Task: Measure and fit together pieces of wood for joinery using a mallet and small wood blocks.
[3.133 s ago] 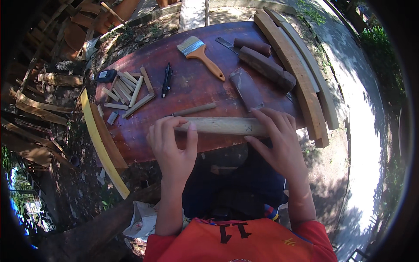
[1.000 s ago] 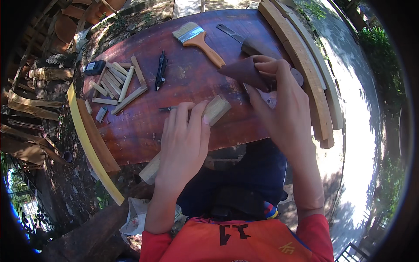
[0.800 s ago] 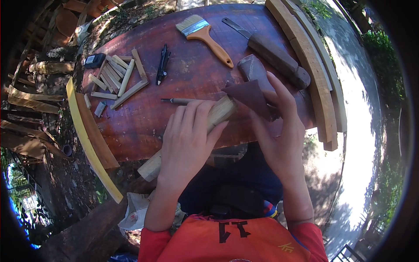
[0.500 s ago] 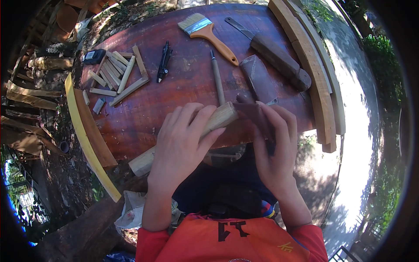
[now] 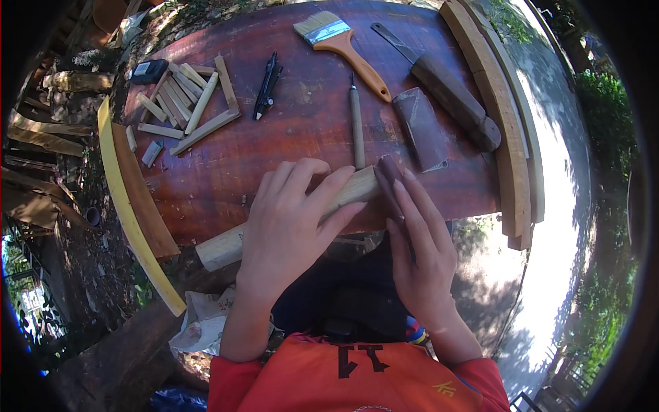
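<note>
My left hand (image 5: 288, 233) is closed round a pale wooden piece (image 5: 220, 248), which slants up to the right over the table's near edge. My right hand (image 5: 419, 254) holds a dark brown folded sheet, apparently sandpaper (image 5: 388, 177), with fingers pressed together against the wood's upper end. Just beyond lie a thin wooden-handled tool (image 5: 355, 127), a worn brown sheet (image 5: 419, 127) and a blade with a thick dark wooden handle (image 5: 453, 106). A wide paintbrush (image 5: 360, 69) lies farther back.
On the table (image 5: 309, 120)'s left are several small sticks (image 5: 185, 96), a black device (image 5: 147, 71) and a black compass-like tool (image 5: 266, 86). Long boards (image 5: 494, 117) line the right edge; a yellow strip (image 5: 134, 199) lines the left. Wood offcuts (image 5: 62, 137) lie outside.
My right hand has left the wood, taken the brown sheet and brought it to the wood's end. The wood turned from level to slanting. The thin tool now lies pointing away from me.
</note>
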Demonstrator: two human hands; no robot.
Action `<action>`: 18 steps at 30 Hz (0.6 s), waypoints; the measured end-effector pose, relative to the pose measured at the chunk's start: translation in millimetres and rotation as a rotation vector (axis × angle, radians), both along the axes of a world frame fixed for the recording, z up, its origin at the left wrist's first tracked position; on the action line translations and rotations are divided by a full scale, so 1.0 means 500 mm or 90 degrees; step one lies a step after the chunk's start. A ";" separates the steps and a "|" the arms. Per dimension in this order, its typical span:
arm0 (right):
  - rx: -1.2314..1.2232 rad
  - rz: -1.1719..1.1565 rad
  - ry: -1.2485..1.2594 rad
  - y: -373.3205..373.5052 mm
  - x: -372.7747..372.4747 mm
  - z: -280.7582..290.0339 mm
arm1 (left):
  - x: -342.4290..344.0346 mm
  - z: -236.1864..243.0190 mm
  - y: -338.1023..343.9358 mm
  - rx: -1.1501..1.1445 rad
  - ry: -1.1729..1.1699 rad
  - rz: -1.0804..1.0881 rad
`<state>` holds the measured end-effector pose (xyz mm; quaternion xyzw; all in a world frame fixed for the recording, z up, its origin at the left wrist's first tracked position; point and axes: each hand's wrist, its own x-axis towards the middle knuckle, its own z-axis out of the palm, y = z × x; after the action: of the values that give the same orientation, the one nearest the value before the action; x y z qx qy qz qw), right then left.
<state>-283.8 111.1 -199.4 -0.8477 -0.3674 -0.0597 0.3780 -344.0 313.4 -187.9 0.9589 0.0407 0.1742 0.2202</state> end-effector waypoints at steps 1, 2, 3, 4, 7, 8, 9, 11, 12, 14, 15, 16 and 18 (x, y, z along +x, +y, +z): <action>-0.007 -0.010 -0.012 0.002 -0.004 -0.004 | 0.002 -0.001 -0.001 -0.004 -0.006 -0.003; -0.014 -0.020 -0.023 0.005 -0.007 -0.007 | 0.004 -0.003 -0.003 -0.007 -0.004 0.000; -0.017 -0.018 -0.021 0.012 -0.007 -0.010 | 0.005 -0.006 -0.005 -0.005 -0.010 -0.001; -0.027 -0.033 -0.035 0.021 -0.004 -0.010 | 0.005 -0.005 -0.006 -0.002 -0.017 -0.004; -0.032 -0.047 -0.042 0.048 0.019 -0.009 | 0.006 -0.001 -0.003 -0.022 -0.005 0.004; -0.025 -0.048 -0.038 0.053 0.024 -0.010 | 0.007 -0.004 -0.002 -0.026 -0.003 0.005; -0.030 -0.046 -0.036 0.050 0.025 -0.012 | 0.008 -0.007 -0.001 -0.024 -0.006 0.008; -0.038 -0.025 -0.054 0.038 0.035 -0.014 | 0.009 -0.008 0.000 -0.026 -0.009 0.015; -0.043 -0.022 -0.055 0.026 0.033 -0.013 | 0.009 -0.009 0.000 -0.031 -0.006 0.014; -0.074 -0.019 -0.028 -0.001 0.022 -0.011 | 0.009 -0.005 -0.001 -0.036 -0.002 0.019; -0.076 -0.014 -0.029 -0.003 0.025 -0.012 | 0.011 -0.002 0.000 -0.035 -0.003 0.014; -0.071 -0.013 -0.036 -0.006 0.024 -0.017 | 0.011 -0.003 0.001 -0.037 -0.001 0.004; -0.067 -0.011 -0.041 -0.004 0.026 -0.023 | 0.009 -0.005 0.002 -0.036 -0.004 0.009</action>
<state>-270.5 109.1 -211.0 -0.8672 -0.3748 -0.0705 0.3202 -339.6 314.3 -190.2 0.9514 0.0519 0.1775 0.2464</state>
